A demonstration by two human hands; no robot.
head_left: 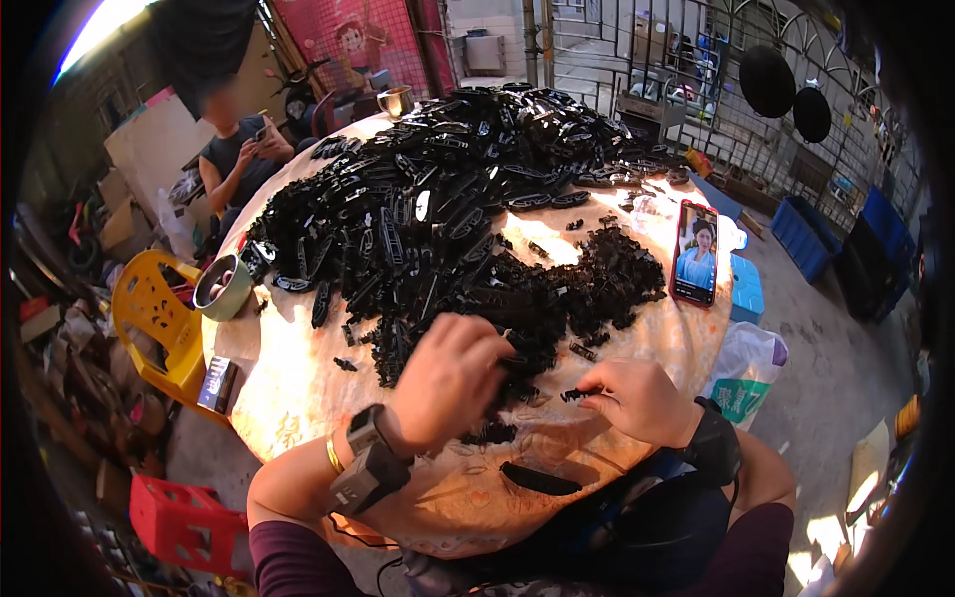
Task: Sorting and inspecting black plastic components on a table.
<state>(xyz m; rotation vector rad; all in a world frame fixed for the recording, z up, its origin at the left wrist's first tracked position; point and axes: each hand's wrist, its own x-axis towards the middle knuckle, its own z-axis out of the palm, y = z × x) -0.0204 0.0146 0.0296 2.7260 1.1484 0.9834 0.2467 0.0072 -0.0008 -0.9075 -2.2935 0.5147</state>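
Note:
Over the near edge of a heap of small black plastic parts is my left hand, its fingers bent down and smeared by motion, so any hold is unclear. To its right, my right hand pinches a small black plastic clip-like piece between thumb and fingers, just above the tablecloth. A long, curved black plastic strip lies close to the table's near edge. Behind the small parts rises a large pile of longer black plastic pieces with slotted frames.
A phone showing a person stands at the table's right. At left are a green bowl, a small box, a yellow chair and a red stool. A metal cup stands far back; another person sits far left.

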